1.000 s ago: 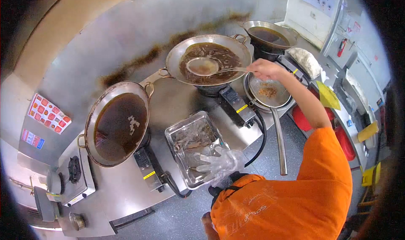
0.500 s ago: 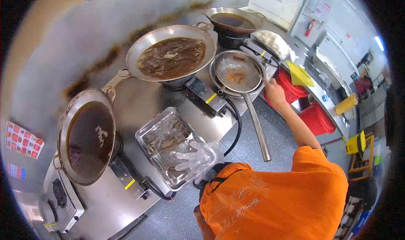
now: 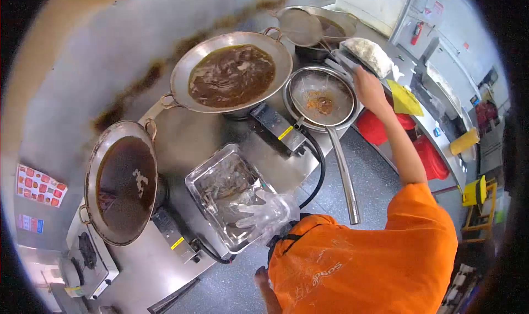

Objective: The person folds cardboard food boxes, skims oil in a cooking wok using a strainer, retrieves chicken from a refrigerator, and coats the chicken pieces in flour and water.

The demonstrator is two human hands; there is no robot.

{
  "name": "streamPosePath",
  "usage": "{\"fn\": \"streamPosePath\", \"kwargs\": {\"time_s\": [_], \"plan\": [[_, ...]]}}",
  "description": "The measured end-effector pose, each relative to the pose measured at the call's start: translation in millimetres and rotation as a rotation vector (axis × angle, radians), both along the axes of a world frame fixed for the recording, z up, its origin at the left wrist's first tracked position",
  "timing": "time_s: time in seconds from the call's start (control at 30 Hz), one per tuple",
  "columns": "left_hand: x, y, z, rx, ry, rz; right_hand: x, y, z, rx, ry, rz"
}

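My right hand (image 3: 370, 89) is closed round the thin handle of a round mesh skimmer (image 3: 300, 27). The skimmer's disc is over the left part of the back wok (image 3: 352, 23), which holds dark oil. Below that hand, a long-handled strainer (image 3: 346, 165) rests on a round pot, with brown crumbs (image 3: 319, 103) in its mesh. My left hand (image 3: 262, 275) is low beside my orange shirt, dark and small, its fingers unclear. Near it, a clear plastic glove (image 3: 264, 210) lies over the edge of a steel tray (image 3: 198, 176).
A large wok (image 3: 179, 82) of bubbling dark oil stands mid-counter, another wok (image 3: 91, 168) to the left. Burner controls (image 3: 275, 127) and black hoses line the front edge. A white bag (image 3: 368, 55), red buckets (image 3: 430, 157) and a yellow cloth (image 3: 405, 98) are at right.
My right hand has moved up from beside the strainer, and the skimmer's disc now shows over the back wok. The view has shifted slightly. The glove and tray stay in place.
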State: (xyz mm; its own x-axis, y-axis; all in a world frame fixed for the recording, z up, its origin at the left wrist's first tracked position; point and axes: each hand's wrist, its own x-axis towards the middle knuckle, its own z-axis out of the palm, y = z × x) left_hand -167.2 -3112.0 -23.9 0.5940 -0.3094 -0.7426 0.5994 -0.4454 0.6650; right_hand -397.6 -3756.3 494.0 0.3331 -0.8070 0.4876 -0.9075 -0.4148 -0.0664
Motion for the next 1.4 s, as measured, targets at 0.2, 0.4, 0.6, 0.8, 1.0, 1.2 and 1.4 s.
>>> {"fn": "streamPosePath", "kwargs": {"time_s": [0.2,0.4,0.6,0.8,1.0,1.2,1.4], "plan": [[-22.2,-11.5,12.5,0.055,-0.29,-0.332,95.5,-134.0,-8.7,-0.076,0.239,0.132],[-35.0,-24.2,14.4,0.104,-0.246,-0.309,150.2,-205.3,-29.5,-0.072,0.415,0.171],[-43.3,-29.5,13.3,0.127,-0.226,-0.296,166.9,-183.0,-45.0,0.166,0.652,0.392],[-37.1,-37.5,15.5,0.11,-0.21,-0.257,195.5,-172.1,-41.9,0.352,0.771,0.883],[-32.3,-43.3,26.8,0.063,-0.102,-0.088,199.8,-133.2,-9.7,0.567,0.653,0.998],[-20.4,-35.5,-5.2,0.115,-0.226,-0.184,183.1,-96.8,25.6,1.055,0.36,0.719],[-9.1,-23.0,-17.6,-0.114,-0.676,-0.456,168.2,-95.9,26.3,1.178,0.028,0.545]]}}
